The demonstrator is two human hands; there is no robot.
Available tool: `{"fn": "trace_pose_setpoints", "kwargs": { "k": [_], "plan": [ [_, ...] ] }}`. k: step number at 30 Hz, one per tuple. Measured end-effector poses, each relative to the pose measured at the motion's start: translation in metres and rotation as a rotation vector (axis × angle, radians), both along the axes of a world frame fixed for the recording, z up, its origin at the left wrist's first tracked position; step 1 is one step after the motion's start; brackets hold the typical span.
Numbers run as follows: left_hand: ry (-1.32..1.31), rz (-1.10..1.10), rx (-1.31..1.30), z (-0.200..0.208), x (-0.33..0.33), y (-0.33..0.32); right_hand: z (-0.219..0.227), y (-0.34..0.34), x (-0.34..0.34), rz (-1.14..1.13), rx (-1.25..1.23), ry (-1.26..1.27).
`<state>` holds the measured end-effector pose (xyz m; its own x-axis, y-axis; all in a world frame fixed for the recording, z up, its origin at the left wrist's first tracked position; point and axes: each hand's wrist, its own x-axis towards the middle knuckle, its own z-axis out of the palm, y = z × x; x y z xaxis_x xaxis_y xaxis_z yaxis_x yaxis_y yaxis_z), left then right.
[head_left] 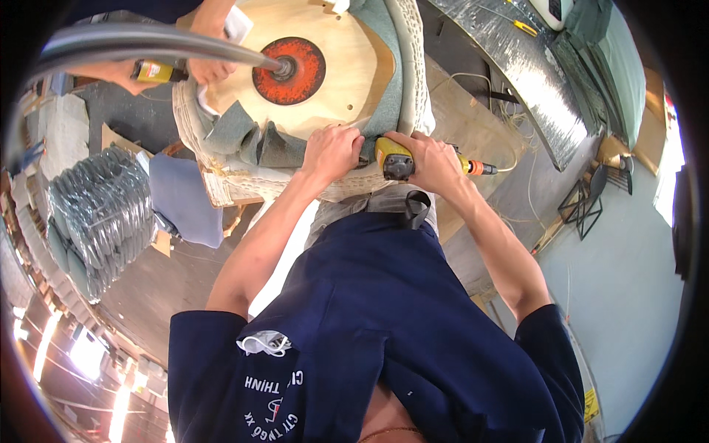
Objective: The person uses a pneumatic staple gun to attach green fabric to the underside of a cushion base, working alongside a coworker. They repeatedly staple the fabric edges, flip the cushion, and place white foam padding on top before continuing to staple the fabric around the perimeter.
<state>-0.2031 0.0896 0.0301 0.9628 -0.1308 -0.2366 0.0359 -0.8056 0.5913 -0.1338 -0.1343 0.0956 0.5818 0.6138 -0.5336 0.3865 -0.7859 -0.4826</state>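
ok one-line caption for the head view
Left hand pins grey fabric to a wooden seat base; right hand holds a yellow stapler.

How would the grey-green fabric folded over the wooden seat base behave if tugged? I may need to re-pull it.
The grey-green fabric is probably floppy: it bunches into soft pleats. It looks thick, so likely grippy rather than slippery. The left hand pinches it against the round wooden seat base, so it may spring back once released.

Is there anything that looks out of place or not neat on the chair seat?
Yes. The grey-green fabric bunches in loose upright folds at the edge of the wooden seat base, left of the left hand, not lying flat. The right hand grips a yellow tool.
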Motion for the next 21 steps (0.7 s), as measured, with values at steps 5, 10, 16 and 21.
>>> {"fn": "trace_pose_setpoints", "kwargs": {
  "k": [5,10,16,21],
  "plan": [
    [0.02,0.078,-0.018,-0.004,-0.005,-0.003,0.0,-0.011,0.03,0.126,0.0,0.046],
    [0.128,0.062,0.027,0.001,-0.003,-0.007,-0.001,-0.001,0.043,0.134,0.017,0.037],
    [-0.043,0.043,-0.001,-0.006,0.034,-0.001,-0.011,-0.05,0.029,0.004,0.091,0.04],
    [0.07,-0.134,0.043,0.002,0.046,-0.009,-0.017,-0.057,0.027,-0.059,0.158,0.06]
  ]
}}
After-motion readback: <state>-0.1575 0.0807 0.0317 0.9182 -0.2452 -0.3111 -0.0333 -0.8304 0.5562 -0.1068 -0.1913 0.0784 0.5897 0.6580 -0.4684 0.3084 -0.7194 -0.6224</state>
